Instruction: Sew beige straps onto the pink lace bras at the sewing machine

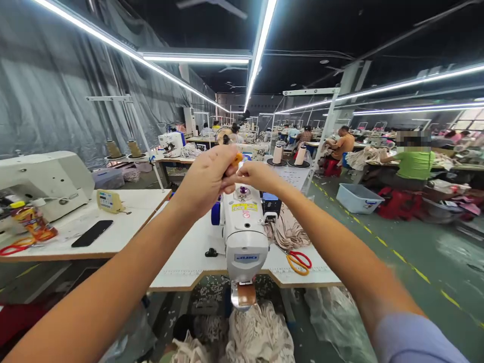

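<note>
Both my hands are raised above a white sewing machine, their fingertips close together. My left hand is closed around a small orange object, which shows between its thumb and fingers. Just to the right, my right hand has its fingers pinched together; what lies between them, if anything, is too small to make out. Under the hands is the purple thread tensioner on top of the machine.
Red-and-orange scissors and beige fabric strips lie right of the machine. Thread cones stand behind. A phone and a bottle are on the left table. A bin and a person in green are at right.
</note>
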Tool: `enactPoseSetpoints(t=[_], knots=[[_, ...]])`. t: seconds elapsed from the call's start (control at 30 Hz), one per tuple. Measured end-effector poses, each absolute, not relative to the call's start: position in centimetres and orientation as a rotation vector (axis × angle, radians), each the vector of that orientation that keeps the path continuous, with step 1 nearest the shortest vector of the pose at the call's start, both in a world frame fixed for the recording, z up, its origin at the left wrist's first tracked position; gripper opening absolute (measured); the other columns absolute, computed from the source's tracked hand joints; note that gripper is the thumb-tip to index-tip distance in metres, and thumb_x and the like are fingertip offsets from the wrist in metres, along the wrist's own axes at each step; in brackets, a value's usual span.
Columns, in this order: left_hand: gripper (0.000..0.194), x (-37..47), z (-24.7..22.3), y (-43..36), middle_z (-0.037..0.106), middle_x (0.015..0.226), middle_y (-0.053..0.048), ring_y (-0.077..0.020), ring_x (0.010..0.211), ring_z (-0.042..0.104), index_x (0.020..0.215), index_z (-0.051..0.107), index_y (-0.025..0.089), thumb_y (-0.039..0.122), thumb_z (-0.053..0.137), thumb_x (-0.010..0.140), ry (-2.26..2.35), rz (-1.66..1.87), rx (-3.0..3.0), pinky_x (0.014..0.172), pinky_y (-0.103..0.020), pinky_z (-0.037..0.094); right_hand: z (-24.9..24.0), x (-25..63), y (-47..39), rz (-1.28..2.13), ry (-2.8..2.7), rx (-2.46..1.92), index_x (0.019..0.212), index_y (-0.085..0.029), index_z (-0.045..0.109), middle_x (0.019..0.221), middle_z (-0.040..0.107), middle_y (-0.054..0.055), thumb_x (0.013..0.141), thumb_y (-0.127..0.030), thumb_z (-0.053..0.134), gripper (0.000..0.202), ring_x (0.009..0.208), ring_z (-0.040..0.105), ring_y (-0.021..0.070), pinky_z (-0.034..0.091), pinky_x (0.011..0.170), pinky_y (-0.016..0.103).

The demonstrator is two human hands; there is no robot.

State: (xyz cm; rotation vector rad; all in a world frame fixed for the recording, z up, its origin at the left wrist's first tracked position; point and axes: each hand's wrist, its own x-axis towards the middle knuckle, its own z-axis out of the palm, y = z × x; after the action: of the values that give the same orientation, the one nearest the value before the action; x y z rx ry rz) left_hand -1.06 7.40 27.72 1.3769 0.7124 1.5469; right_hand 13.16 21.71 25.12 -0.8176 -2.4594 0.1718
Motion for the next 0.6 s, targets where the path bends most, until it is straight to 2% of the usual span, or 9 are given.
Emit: enactPoseSetpoints(t=[0.1,0.23,0.4,0.53,0.6], knots=[[0.028,-2.1,26.9,7.1,0.036,0.055,0.006,-0.0036,0.040,0.030,0.066,0.051,0.018,0.027,0.058,0.091,0.831,1.505,1.413,0.036,-0.013,0.029,25.5,14.4,21.9,0.117,-2.526,-0.888,0.064,-0.018,0.067,0.066,0.058,0.000,0.083,-0.028,0.069,0.021,0.063,0.047,0.0119,0.031,0.060,0.028],[0.024,-2.0,26.4,6.7,0.035,0.054,0.007,-0.0035,0.039,0.028,0.066,0.051,0.018,0.028,0.061,0.085,0.793,1.433,1.420,0.035,-0.012,0.028,25.4,14.8,20.8,0.213,-2.611,-0.565,0.075,-0.019,0.069,0.078,0.063,0.000,0.087,-0.033,0.062,0.019,0.069,0.052,0.0117,0.036,0.065,0.026],[0.026,-1.2,26.5,7.4,0.035,0.053,0.008,-0.0030,0.039,0.027,0.063,0.045,0.018,0.023,0.058,0.085,0.906,1.402,1.369,0.035,-0.011,0.028,25.6,14.2,21.0,0.011,-2.553,-0.900,0.066,-0.015,0.066,0.070,0.060,0.002,0.084,-0.024,0.063,0.020,0.068,0.049,0.0142,0.031,0.063,0.028],[0.027,-1.7,25.7,7.8,0.035,0.053,0.009,-0.0025,0.039,0.026,0.064,0.045,0.018,0.026,0.060,0.085,0.891,1.300,1.342,0.035,-0.011,0.028,25.0,14.6,20.2,0.257,-2.660,-0.541,0.076,-0.014,0.067,0.076,0.059,0.001,0.085,-0.029,0.062,0.018,0.070,0.051,0.0124,0.034,0.065,0.025],[0.026,-1.5,25.4,8.1,0.035,0.053,0.009,-0.0023,0.039,0.026,0.065,0.047,0.017,0.025,0.057,0.087,0.861,1.267,1.352,0.035,-0.011,0.027,24.9,14.1,20.2,0.260,-2.627,-0.479,0.075,-0.014,0.065,0.075,0.057,0.000,0.086,-0.025,0.060,0.016,0.070,0.049,0.0117,0.034,0.065,0.025]])
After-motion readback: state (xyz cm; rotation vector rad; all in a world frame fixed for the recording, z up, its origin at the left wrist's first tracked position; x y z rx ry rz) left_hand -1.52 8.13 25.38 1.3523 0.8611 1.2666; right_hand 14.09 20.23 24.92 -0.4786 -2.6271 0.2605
